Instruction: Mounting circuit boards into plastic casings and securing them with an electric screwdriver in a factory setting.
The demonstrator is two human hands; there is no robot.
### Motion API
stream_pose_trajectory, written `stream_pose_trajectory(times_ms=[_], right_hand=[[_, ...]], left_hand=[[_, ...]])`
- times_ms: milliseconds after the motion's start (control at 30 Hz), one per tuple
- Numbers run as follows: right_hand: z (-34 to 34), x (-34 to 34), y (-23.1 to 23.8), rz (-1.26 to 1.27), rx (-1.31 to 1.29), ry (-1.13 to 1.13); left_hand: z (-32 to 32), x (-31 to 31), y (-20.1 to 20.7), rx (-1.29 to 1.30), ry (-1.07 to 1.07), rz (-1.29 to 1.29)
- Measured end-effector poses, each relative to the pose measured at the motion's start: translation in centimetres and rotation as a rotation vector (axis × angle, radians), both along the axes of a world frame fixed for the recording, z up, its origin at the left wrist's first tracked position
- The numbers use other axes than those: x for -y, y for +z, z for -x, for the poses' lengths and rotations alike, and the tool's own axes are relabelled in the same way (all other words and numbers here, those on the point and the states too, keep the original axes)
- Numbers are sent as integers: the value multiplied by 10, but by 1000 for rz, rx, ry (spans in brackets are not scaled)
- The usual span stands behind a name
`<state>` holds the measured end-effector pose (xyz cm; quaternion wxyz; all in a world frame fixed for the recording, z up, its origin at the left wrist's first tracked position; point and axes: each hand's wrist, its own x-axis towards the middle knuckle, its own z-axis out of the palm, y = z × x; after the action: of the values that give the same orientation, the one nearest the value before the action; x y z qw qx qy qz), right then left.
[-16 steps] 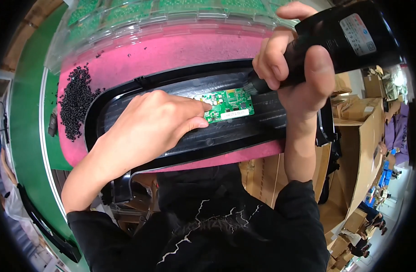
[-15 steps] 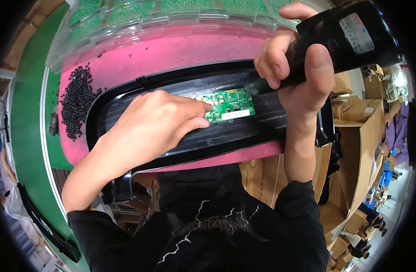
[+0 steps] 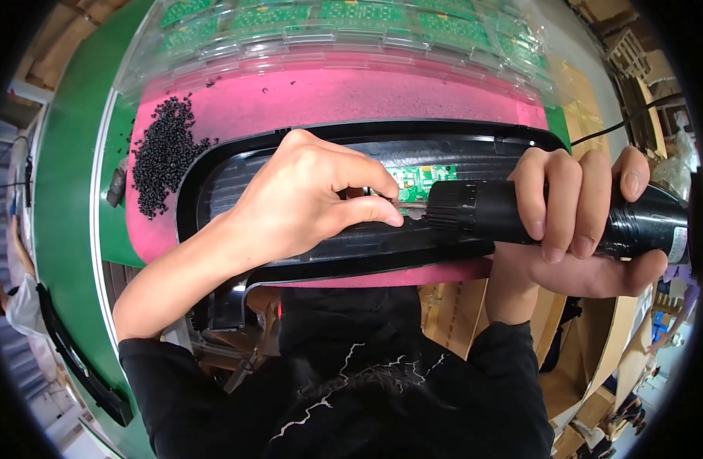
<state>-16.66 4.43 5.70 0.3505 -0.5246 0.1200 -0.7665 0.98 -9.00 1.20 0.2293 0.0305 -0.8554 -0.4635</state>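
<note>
Head view: powered driver and left fingertips meet over the circuit board.
The circuit board (image 3: 426, 177) lies in the black shell (image 3: 321, 258), slightly toward two o'clock from its middle, partly covered. The right hand (image 3: 565, 203) has its grip wrapped around the black driver (image 3: 485, 203), whose nose points to nine o'clock. The left hand (image 3: 313, 183) brings thumb and forefinger close about the metal tip (image 3: 413, 206); whether they pinch it or a small part cannot be told. Step in hand, by judgement: preparing the tip. Next move calls for a steady driver and precise fingertip alignment.
</note>
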Motion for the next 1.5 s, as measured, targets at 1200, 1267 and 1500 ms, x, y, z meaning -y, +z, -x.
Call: stream_pose_trajectory(times_ms=[1200,1267,1500], right_hand=[[-26,42,-16,-329,-324,-336],[-30,46,-11,-407,-464,-339],[-55,54,-15,-315,-168,-352]], left_hand=[[-13,10,9,286,239,133],[-18,13,1,322,195,217],[-27,14,-1,381,109,153]])
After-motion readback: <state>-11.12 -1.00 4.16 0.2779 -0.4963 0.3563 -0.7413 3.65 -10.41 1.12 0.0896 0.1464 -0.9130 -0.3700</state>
